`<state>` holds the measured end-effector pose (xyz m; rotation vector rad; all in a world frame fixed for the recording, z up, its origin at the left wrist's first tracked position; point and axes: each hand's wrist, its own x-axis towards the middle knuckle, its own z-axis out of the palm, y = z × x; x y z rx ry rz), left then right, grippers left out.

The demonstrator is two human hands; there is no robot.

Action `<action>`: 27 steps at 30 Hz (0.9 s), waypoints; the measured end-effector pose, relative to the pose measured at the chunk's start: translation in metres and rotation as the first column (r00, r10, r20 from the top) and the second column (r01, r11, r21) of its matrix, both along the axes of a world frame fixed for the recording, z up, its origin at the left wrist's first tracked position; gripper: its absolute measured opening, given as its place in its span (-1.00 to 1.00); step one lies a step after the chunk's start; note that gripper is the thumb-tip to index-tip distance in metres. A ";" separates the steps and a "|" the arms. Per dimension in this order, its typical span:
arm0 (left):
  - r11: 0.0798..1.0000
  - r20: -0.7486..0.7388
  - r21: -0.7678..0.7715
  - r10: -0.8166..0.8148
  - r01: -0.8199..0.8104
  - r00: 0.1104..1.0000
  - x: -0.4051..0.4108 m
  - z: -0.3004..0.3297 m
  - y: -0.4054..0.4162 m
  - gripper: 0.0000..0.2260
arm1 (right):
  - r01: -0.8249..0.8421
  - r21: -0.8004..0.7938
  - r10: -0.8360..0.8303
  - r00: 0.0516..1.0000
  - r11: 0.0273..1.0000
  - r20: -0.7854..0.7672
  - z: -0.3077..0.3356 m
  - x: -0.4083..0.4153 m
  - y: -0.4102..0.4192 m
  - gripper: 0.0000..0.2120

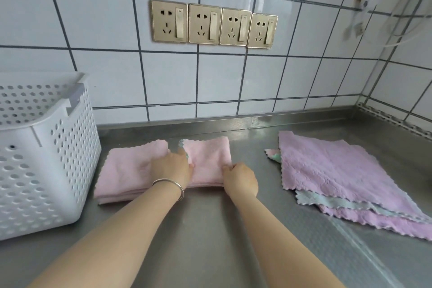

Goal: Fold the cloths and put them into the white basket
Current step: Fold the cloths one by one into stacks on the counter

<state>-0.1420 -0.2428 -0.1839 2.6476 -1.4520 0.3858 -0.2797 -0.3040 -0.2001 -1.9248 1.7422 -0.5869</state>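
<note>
So both hands on the pink cloth [131, 168] — left hand [174, 167] pressing flat, right hand [240, 179] pinching its folded edge.

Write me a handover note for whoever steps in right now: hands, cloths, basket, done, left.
Left hand: pressing flat on the pink cloth, fingers straight.
Right hand: pinching the folded-over right end of that cloth.
White basket: at left on the steel counter, beside the pink cloth; its contents cannot be seen.
Done: pink cloth partly folded.
Left: finish the fold, basket it, then fold the unfolded purple-and-green pile at right.
</note>
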 end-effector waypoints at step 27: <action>0.826 -0.001 -0.046 -0.563 0.562 0.827 -0.216 -0.004 -0.073 -0.77 | -0.281 -0.551 -0.048 0.860 0.786 -0.507 0.005 -0.189 -0.046 -0.79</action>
